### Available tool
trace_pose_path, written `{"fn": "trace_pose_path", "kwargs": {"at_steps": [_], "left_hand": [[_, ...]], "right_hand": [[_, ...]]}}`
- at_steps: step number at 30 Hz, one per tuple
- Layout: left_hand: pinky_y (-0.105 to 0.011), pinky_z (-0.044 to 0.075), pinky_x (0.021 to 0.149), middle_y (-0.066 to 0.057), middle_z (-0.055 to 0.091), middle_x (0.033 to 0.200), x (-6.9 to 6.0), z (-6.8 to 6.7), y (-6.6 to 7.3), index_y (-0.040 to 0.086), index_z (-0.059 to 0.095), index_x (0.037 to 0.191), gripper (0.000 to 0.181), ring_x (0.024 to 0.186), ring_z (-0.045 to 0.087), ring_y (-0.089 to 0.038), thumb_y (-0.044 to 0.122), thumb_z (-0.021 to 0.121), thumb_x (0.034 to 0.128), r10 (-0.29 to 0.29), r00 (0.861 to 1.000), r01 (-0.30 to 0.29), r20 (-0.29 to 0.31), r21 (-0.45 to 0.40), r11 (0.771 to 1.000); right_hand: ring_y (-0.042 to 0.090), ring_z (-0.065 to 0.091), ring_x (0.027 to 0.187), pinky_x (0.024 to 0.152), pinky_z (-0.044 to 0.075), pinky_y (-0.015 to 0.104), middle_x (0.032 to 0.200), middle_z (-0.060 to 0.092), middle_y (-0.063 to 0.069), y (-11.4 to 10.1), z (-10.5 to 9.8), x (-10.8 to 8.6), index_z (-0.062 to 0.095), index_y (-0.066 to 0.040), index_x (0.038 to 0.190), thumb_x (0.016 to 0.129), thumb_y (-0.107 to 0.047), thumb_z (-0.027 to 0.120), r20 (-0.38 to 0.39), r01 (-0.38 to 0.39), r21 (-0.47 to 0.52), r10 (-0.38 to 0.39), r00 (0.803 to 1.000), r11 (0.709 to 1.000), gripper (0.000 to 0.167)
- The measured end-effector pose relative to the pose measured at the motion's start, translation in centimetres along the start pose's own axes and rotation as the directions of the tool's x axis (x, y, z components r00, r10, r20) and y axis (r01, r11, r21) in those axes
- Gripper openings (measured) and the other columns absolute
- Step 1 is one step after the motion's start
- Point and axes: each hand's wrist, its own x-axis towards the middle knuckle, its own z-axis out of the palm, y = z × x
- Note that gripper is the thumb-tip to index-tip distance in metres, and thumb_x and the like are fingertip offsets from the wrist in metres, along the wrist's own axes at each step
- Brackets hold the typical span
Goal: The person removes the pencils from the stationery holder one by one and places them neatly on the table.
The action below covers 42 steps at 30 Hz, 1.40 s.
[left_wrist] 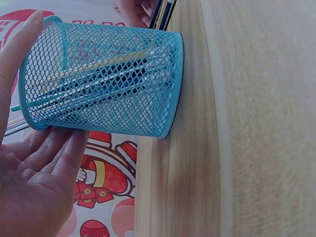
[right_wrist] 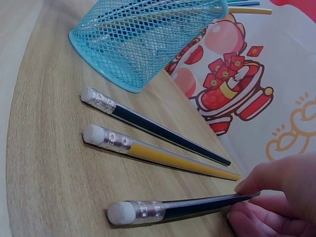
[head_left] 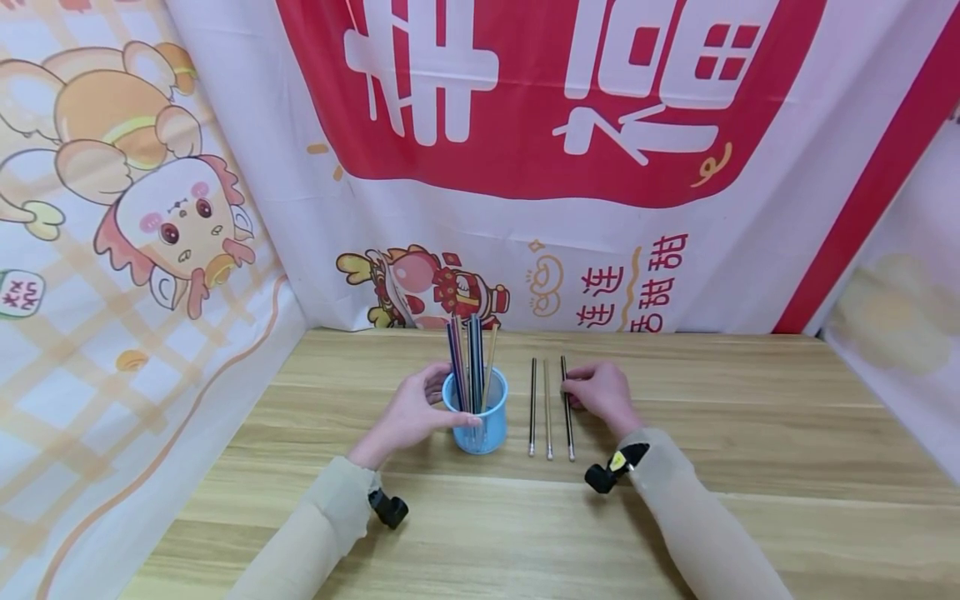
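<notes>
A light blue mesh pencil cup [head_left: 480, 435] stands upright on the table with several pencils [left_wrist: 103, 81] in it. My left hand [head_left: 415, 414] holds the cup from its left side, thumb at the near rim and fingers round behind. To the right lie three pencils side by side, white erasers toward me: a black one [right_wrist: 153, 126], a yellow one [right_wrist: 170, 158] and another black pencil [right_wrist: 197, 206]. That rightmost one is pinched near its far end between the thumb and fingers of my right hand [head_left: 602, 396].
The wood-grain table [head_left: 510, 533] ends at a hanging white and red printed cloth [head_left: 525, 225] behind the cup. On the left is another printed cloth [head_left: 142, 350] with cartoon figures. Each wrist carries a small black camera.
</notes>
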Motion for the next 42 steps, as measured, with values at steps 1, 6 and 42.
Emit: {"fn": "trace_pose_path", "kwargs": {"at_steps": [1,6,42], "left_hand": [[-0.047,0.040,0.113,-0.011,0.055,0.144,0.0,0.0,0.0,0.008,0.049,0.147,0.089,0.132,0.052,-0.031,0.026,0.095,0.0736,0.003,1.000,-0.003,-0.001,0.000,1.000],[-0.046,0.041,0.112,-0.008,0.057,0.142,-0.1,0.0,0.1,0.011,0.050,0.146,0.087,0.131,0.053,-0.028,0.030,0.095,0.0731,0.017,1.000,-0.016,-0.004,0.007,1.000],[-0.045,0.041,0.112,-0.009,0.057,0.141,-0.3,-0.1,0.3,0.009,0.050,0.146,0.092,0.130,0.054,-0.029,0.034,0.096,0.0705,0.028,1.000,-0.028,-0.004,0.008,1.000]], "right_hand": [[0.019,0.070,0.071,0.064,0.060,0.027,0.091,0.074,0.013,-0.1,0.0,0.0,0.073,0.003,0.115,0.087,-0.007,0.076,-0.003,0.000,-0.020,0.000,1.000,1.000,0.030],[0.017,0.070,0.069,0.061,0.058,0.025,0.085,0.074,0.010,-0.3,0.2,0.0,0.074,0.002,0.114,0.088,-0.009,0.076,-0.006,0.003,-0.075,-0.004,1.000,0.997,0.028],[0.026,0.066,0.109,0.096,0.054,0.041,0.123,0.070,0.012,-4.9,-1.0,-1.9,0.069,-0.008,0.129,0.092,-0.040,0.076,-0.047,0.121,0.083,-0.118,0.992,0.989,0.050]]}}
